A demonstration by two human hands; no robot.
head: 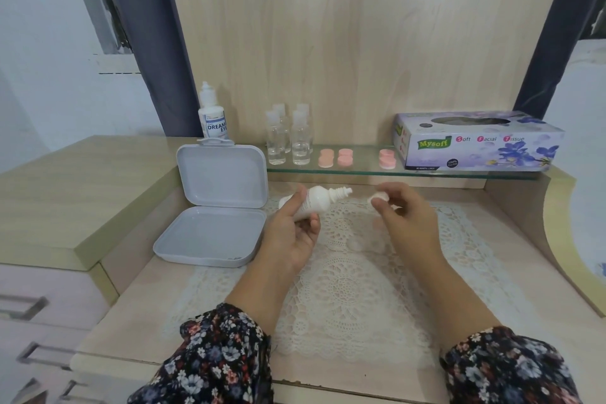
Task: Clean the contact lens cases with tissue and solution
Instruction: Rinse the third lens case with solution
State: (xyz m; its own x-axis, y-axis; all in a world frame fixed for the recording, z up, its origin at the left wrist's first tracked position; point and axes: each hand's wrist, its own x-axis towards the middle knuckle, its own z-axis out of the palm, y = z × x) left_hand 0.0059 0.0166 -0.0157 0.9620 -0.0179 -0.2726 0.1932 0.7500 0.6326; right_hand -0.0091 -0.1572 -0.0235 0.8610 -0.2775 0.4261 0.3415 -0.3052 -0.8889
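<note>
White solution bottle [314, 202] gripped in left hand [292, 233], nozzle toward three o'clock; right hand [405, 216] fingers [380, 207] pinching small white cap [380, 197].

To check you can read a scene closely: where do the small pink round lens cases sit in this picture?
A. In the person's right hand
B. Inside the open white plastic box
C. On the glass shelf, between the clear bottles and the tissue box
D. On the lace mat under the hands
C: the small pink round lens cases lie on the glass shelf, right of the clear plastic bottles and left of the purple floral tissue box.
</note>
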